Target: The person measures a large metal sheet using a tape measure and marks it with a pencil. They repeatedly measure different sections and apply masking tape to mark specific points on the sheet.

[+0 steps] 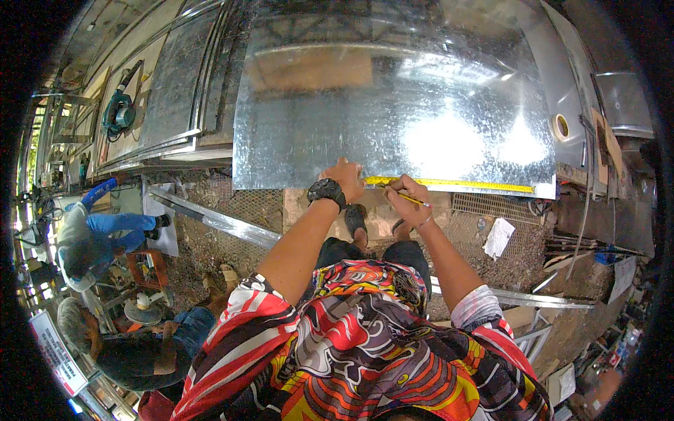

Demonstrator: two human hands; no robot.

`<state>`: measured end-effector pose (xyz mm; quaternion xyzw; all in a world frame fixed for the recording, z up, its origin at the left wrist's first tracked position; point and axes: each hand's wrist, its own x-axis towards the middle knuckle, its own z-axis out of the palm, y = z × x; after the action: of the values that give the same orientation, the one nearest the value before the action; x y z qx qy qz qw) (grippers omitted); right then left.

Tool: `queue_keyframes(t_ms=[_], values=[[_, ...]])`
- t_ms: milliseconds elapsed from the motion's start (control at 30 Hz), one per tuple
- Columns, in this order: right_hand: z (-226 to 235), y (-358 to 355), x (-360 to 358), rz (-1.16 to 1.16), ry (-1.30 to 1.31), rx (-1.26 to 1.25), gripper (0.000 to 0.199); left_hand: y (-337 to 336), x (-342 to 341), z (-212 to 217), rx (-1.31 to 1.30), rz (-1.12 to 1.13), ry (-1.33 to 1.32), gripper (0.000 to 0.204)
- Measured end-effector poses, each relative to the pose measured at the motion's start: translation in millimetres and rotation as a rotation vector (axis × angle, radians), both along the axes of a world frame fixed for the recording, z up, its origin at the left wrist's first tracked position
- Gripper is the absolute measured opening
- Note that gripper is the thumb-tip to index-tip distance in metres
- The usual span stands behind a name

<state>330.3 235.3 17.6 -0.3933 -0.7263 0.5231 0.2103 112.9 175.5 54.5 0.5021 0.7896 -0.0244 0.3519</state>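
A large shiny galvanized metal sheet (316,133) lies on the bench in front of me. Along its near edge stretches the yellow blade of a tape measure (477,184), reaching close to the right corner. My left hand (342,179), with a black band at the wrist, is closed at the blade's left end; the tape's case is hidden there. Just right of it, my right hand (407,195) grips a slim yellow-and-dark pencil (420,202), its front end over the blade at the sheet's edge.
A teal power tool (121,112) rests on the left bench, and a tape roll (560,127) at the right. Two people (105,228) work low at the left. Long metal strips (225,223), a floor grate (495,205) and white paper (499,238) lie below the bench edge.
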Motion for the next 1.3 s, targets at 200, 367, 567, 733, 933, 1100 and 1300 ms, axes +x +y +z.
queue_keyframes(t_ms=[200,367,567,733,933,1100,1300], values=[[-4.7,-0.5,0.4,0.012,0.012,0.036,0.017,-0.9,-0.9,-1.2,0.004,0.002,-0.010,0.047],[-10.7,-0.8,1.2,0.032,0.122,0.068,0.014,-2.1,-1.2,-2.2,0.015,0.007,-0.019,0.047],[-7.0,-2.2,-1.3,0.011,0.051,0.057,0.015,-2.2,-1.1,-2.4,-0.003,0.016,-0.017,0.047],[-6.0,-1.2,-2.3,0.024,0.030,0.123,0.017,-3.0,-1.0,-6.2,0.019,0.012,-0.010,0.048],[-11.3,6.7,2.0,0.026,0.013,-0.007,0.019,-0.5,0.1,0.5,-0.006,0.004,-0.009,0.048],[-10.7,6.5,4.1,0.001,-0.038,-0.030,0.019,1.4,2.8,4.9,-0.001,0.025,-0.017,0.047],[0.0,8.9,1.6,-0.021,-0.055,0.026,0.021,6.9,3.3,2.9,0.005,0.007,-0.011,0.044]])
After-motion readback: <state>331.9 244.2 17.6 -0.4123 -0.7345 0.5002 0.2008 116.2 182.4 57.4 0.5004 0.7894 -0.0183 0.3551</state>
